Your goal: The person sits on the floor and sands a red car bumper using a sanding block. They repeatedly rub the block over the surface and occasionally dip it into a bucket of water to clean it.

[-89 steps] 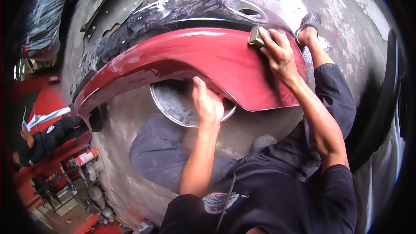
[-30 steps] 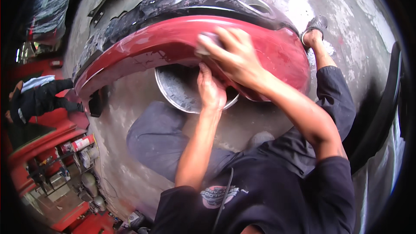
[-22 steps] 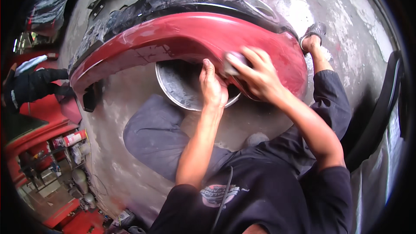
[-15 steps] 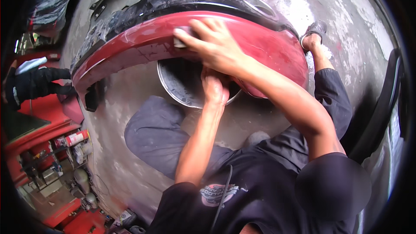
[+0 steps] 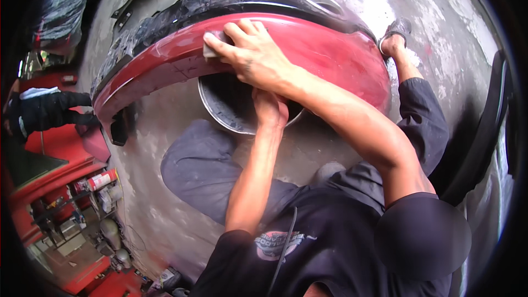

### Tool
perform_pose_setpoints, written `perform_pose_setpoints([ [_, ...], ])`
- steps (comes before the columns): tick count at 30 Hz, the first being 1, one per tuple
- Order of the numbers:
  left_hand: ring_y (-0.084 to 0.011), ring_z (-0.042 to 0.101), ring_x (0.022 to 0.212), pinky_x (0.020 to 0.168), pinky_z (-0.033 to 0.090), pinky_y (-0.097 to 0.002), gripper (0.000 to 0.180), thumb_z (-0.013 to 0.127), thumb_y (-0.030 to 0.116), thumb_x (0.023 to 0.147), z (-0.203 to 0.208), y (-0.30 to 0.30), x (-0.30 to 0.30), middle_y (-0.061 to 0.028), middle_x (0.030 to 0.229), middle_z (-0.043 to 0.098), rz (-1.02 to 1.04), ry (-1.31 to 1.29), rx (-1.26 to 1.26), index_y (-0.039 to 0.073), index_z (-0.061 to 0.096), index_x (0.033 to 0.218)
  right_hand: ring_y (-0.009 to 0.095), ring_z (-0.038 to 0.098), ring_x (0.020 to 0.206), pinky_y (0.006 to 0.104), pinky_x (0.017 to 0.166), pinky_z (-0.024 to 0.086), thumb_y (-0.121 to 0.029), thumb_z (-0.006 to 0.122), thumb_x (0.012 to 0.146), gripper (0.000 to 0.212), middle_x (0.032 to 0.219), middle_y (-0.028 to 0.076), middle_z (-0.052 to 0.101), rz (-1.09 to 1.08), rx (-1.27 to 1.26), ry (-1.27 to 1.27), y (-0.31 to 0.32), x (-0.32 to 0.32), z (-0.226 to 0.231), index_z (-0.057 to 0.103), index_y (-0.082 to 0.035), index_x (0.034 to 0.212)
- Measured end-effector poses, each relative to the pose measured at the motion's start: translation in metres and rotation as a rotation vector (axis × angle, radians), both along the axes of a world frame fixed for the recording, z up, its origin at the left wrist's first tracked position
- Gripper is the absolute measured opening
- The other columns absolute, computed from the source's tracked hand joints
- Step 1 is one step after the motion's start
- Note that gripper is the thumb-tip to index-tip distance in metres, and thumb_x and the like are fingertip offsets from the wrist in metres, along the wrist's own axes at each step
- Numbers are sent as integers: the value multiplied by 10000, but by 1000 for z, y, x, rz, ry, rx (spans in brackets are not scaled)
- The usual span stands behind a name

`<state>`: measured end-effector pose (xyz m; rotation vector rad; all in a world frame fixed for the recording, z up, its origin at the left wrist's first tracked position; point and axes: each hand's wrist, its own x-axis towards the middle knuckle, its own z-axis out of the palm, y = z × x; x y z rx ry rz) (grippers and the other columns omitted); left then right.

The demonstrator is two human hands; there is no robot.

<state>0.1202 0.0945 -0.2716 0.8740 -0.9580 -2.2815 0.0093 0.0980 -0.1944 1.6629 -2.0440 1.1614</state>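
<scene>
A red car bumper (image 5: 324, 55) with dull, scuffed patches lies curved across the floor in front of me, its black lower part on the far side. Over its upper face my right hand (image 5: 256, 58) presses a small pale grey sanding block (image 5: 210, 47), fingers spread across it and the thumb side toward me. My left hand (image 5: 269, 110) reaches beneath the bumper's near edge, under my right wrist; its fingers are hidden there. Below the bumper stands a round, dark container with a pale rim (image 5: 220, 118), partly covered by my left hand and the bumper.
I sit on a stained concrete floor (image 5: 148, 187), one leg folded, the other stretched to the right past the bumper's end. Shelves with bottles and a red-and-white can (image 5: 103, 179) stand at left. A person in dark clothes (image 5: 47, 111) is farther left. A long black part (image 5: 478, 137) leans at right.
My right hand has slid left along the bumper with the sanding block. My left hand has stayed nearly in place under the edge.
</scene>
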Motion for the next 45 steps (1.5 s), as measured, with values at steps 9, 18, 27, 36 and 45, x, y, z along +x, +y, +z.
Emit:
perform_pose_setpoints([
  [9,-245,634,1245,1013,563,-408,537,541,444,1118,5,7,-5,-116,1347,619,-78,131,158,61,479,1488,326,597,952,471,842,474,-129,767,787,678,1167,152,622,-70,-26,-27,113,4,-27,599,-59,1440],
  [18,-271,640,1228,1061,539,-448,532,494,449,1130,18,3,-2,-142,1354,629,-33,13,134,38,493,1467,357,621,1072,496,932,484,-100,769,774,681,1231,171,630,-29,54,-75,157,17,-38,621,-74,1438],
  [27,-271,693,1142,916,640,-393,508,554,392,1113,21,4,-6,-124,1364,632,-35,-80,86,68,476,1496,339,549,1107,453,956,467,-100,798,770,761,1205,143,570,75,51,-44,-1,-13,11,547,-84,1488],
  [36,-236,664,1186,976,586,-421,487,472,411,1148,-3,0,-4,-113,1333,634,14,71,159,38,495,1460,333,597,1049,486,912,473,-116,804,727,680,1147,155,621,-29,-107,-75,72,-5,-16,630,-62,1383],
  [45,-262,581,1335,1119,522,-416,575,492,478,1120,28,6,-2,-112,1468,582,-68,-14,127,51,476,1504,383,650,1102,528,992,498,-191,797,772,663,1279,193,635,-76,60,-185,200,21,-75,657,-106,1415],
])
